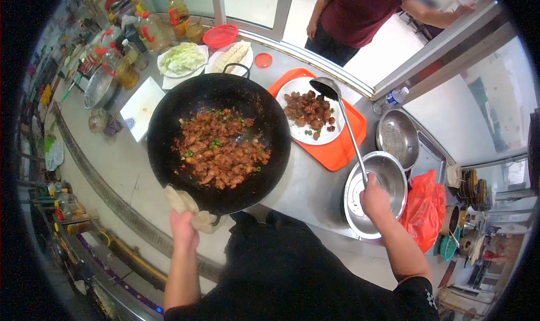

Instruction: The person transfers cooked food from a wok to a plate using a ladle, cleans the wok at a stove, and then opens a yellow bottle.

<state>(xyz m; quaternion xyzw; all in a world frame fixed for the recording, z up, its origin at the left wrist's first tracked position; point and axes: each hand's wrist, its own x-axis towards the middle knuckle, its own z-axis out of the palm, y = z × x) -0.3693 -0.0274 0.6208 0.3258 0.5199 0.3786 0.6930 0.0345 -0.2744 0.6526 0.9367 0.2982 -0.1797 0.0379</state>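
My left hand (184,231) is closed around a beige cloth (185,206) at the near handle of a large black wok (163,124). Browned meat pieces (222,152) with bits of green lie in the wok. My right hand (375,199) grips the handle of a long metal ladle (350,125), above a steel bowl (397,180). The ladle's dark head hangs over the upper right edge of a white plate (287,89), which holds more of the same meat (309,110). That plate stands on an orange tray (337,159).
A plate of cabbage (183,59), a plate of pale slices (232,57) and a red basket (220,36) stand behind the wok. Oil jugs (152,34) crowd the left. Right are another steel bowl (397,138) and a red plastic bag (424,206). Another person (360,12) stands beyond the window.
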